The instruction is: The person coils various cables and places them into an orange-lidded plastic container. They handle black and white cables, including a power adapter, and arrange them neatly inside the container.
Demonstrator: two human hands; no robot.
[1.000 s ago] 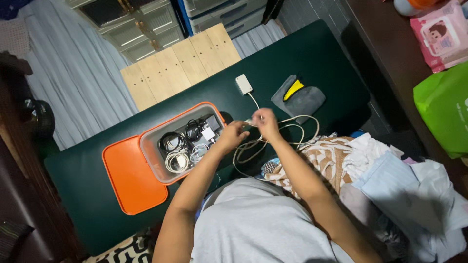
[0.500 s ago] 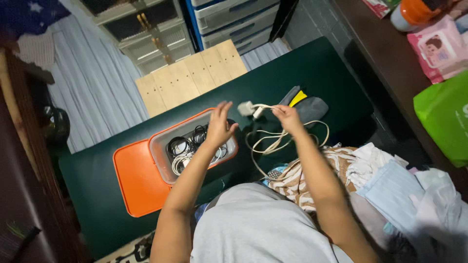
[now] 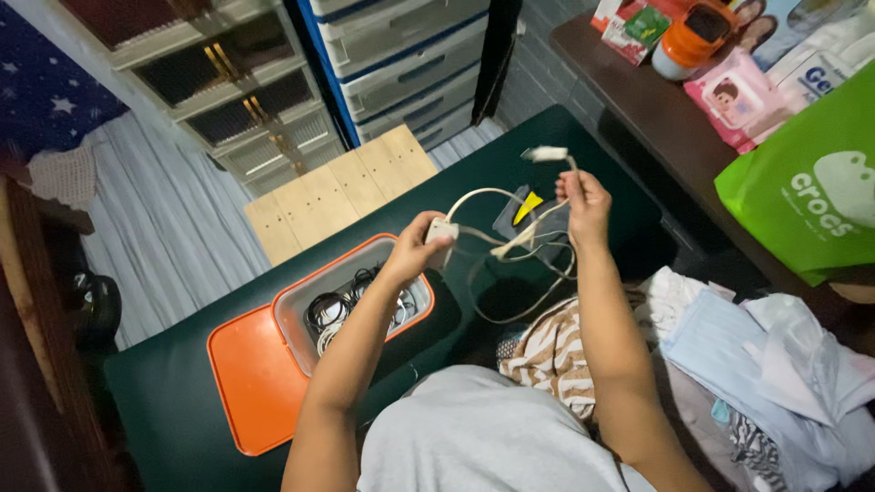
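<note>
Both our hands are up off the dark green padded surface (image 3: pixel 182 401) now. A second ago they were low, close together over the white cable near the box; half a second ago the left was spread open over the box and the right reached toward the plug end. Now the long white charging cable (image 3: pixel 510 239) is lifted clear and stretched between them.

Left hand (image 3: pixel 415 251): fingers closed round the small white block-shaped adapter (image 3: pixel 441 230), held just above the right edge of the clear plastic storage box with an orange rim (image 3: pixel 293 302). Right hand (image 3: pixel 583 202): raised higher, fingers pinched narrow on the cable, with the white plug end (image 3: pixel 548 154) sticking up above the knuckles. Loops of slack hang below and between the hands, over the surface, touching nothing that we can make out; the motion blur makes it hard to tell how many strands there are.

So the change is: cable picked up from the surface, now held taut-ish at two points and hanging in the air.

The box holds coiled black and white cords (image 3: pixel 330 314). Its flat orange lid (image 3: pixel 251 378) lies just beside it on the left, touching. Behind the cable a grey pouch with a yellow flap (image 3: pixel 526 208) lies on the surface. A striped brown-and-white cloth (image 3: pixel 551 355) sits near our lap, and a bright green shopping bag (image 3: pixel 802 196) is well apart at right.
</note>
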